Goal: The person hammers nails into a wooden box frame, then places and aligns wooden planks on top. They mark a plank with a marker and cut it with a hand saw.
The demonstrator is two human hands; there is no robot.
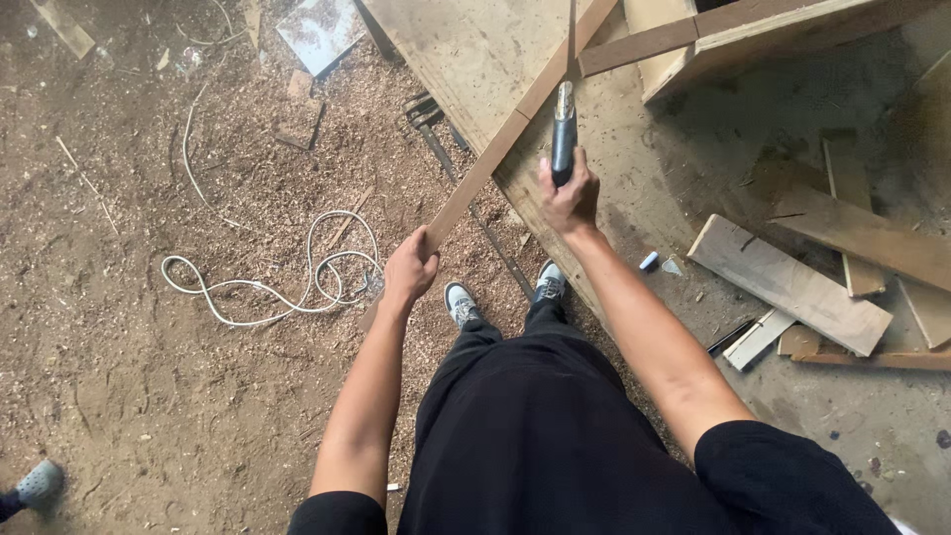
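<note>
Sawdust floor (149, 376), white cable (287, 277) nearby; left hand (411, 269) grasps wooden strip (495, 154), right hand (570, 198) grasps tool (564, 134).

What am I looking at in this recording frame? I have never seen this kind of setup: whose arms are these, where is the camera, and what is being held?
There is no machine here. The single picture comes from a camera worn on a person's head, looking down past their black clothing and grey shoes to the floor. The two bare arms are that person's own.

The left hand grips the near end of a long thin wooden strip that runs away diagonally over a large board. The right hand holds a dark handheld tool pointing away from the body; its exact kind is hard to tell.

The floor is covered in sawdust. A white cable lies looped on the left, and loose wooden planks lie on the right. At the bottom left edge, another person's shoe just shows.
</note>
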